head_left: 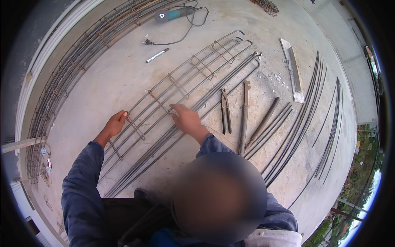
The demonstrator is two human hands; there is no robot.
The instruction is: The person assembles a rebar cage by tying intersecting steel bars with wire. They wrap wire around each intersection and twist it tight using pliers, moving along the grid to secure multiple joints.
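A long, narrow rebar cage (170,77) of thin steel bars with rectangular stirrups lies diagonally on the concrete floor before me. At its left side, my left hand (116,123) pinches the outer bar close to a stirrup, fingers closed. My right hand (188,120) reaches over the near side of the cage, with thumb and forefinger closed about a stirrup's corner; the exact contact is partly hidden. Loose hooked bars (222,85) run alongside the cage, passing beneath my right hand and wrist. Dark end-cutting pincers (224,112) lie right of that hand.
A notched bar tool (245,111), a pipe (265,119) and short rods (271,128) lie at right. Long bars (306,113) stretch farther right, below a metal-and-board piece (295,74). An angle grinder (175,14) with cord, a marker (157,55) and stacked cages (80,53) sit beyond.
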